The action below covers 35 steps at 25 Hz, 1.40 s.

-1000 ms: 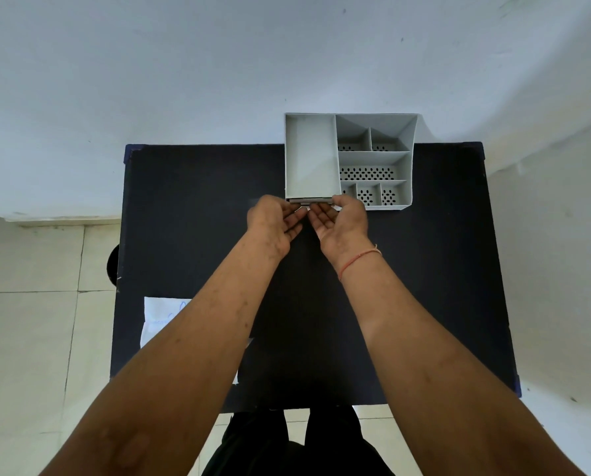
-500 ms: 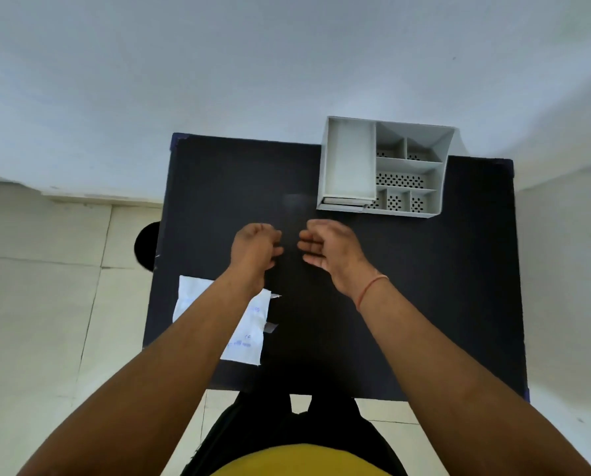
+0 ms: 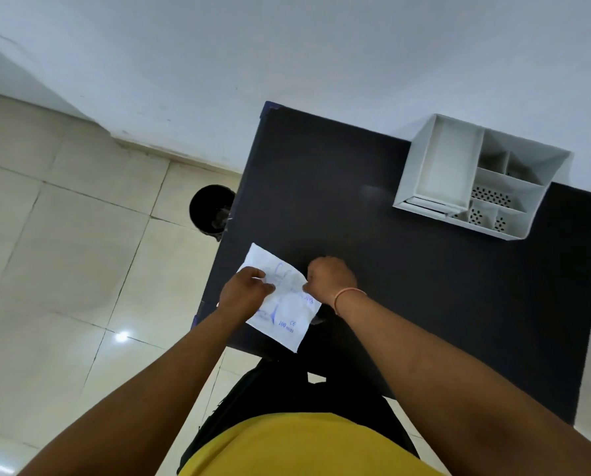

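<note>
A white plastic packet [image 3: 285, 305] with blue print lies at the near left edge of the black table [image 3: 407, 269]. My left hand [image 3: 244, 293] grips the packet's left side, thumb on top. My right hand [image 3: 330, 278], with a thin orange band at the wrist, is curled and pinches the packet's right edge. A grey compartment organiser [image 3: 476, 176] stands at the table's far right against the wall, its large left tray holding nothing that I can see.
A black round bin [image 3: 210, 209] stands on the tiled floor just left of the table. A white wall runs behind the table. My yellow shirt and dark trousers fill the bottom of the view.
Both hands drew back from the organiser's front edge to the near left of the table and took hold of the white packet. The view swung left and down.
</note>
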Motion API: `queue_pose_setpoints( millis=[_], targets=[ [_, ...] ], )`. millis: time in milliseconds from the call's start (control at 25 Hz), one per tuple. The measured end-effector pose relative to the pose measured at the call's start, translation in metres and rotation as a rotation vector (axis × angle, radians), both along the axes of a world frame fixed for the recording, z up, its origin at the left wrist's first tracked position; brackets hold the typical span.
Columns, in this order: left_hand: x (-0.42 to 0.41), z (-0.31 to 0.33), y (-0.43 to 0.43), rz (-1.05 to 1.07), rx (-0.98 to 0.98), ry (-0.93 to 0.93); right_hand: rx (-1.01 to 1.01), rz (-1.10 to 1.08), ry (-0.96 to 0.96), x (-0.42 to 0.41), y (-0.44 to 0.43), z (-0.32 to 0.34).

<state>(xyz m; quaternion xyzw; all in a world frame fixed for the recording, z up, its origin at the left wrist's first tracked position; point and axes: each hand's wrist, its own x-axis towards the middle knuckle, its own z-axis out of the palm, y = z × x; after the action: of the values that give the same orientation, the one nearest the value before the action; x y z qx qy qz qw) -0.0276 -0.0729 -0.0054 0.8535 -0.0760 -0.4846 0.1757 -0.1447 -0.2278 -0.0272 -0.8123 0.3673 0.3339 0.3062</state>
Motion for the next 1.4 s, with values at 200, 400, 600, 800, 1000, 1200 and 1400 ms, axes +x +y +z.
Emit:
queue_pose_setpoints(
  millis=[200, 400, 600, 800, 1000, 1200, 1400],
  targets=[
    [0.015, 0.019, 0.003, -0.082, -0.257, 0.086, 0.853, -0.754, -0.223, 0.001, -0.006, 0.05],
    [0.02, 0.069, -0.026, 0.15, -0.556, 0.457, 1.267, -1.126, -0.441, 0.003, -0.013, 0.094],
    [0.008, 0.099, -0.038, 0.167, -0.596, 0.264, 0.661, -0.853, -0.556, -0.001, -0.038, 0.157],
    [-0.02, 0.148, -0.033, 0.706, -0.919, 0.713, 0.23, -0.572, -0.712, -0.048, -0.055, 0.203],
    [-0.088, 0.201, -0.019, 0.603, -0.834, 0.34, 0.562, -0.449, -0.846, -0.081, 0.0, 0.239],
    [-0.122, 0.22, 0.028, 0.651, -0.849, 0.131, 0.632, -0.757, -0.911, -0.067, 0.041, 0.244],
    [-0.099, 0.238, 0.071, 0.6, -0.874, -0.01, 0.797, -0.836, -0.881, -0.036, 0.065, 0.252]
  ],
)
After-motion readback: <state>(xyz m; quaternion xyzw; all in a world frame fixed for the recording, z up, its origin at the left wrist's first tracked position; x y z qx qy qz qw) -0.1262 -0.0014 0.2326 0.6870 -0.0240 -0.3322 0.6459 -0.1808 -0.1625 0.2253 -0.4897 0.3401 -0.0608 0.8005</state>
